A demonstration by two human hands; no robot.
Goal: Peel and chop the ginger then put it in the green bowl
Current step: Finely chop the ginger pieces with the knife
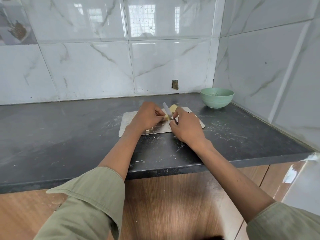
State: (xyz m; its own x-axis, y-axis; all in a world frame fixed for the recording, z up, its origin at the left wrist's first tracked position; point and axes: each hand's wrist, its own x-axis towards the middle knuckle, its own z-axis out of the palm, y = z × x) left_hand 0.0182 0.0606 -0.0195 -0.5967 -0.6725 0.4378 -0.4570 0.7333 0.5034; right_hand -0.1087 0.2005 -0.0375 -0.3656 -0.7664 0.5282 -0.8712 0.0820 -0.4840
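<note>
I'm watching the right hand gripping the knife, blade running near-to-far just right of the ginger the left hand is pinching.

Left hand pinches ginger (peeled, apparently); right hand grips knife

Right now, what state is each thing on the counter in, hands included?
ginger: peeled, pale yellow, partly cut, on the board
knife: gripped by the right hand, blade over the ginger
left hand: pinching a ginger piece
right hand: curled round the knife handle
cutting board: flat on the counter, scraps on it
green bowl: upright, beside the board, a few bits inside
</note>
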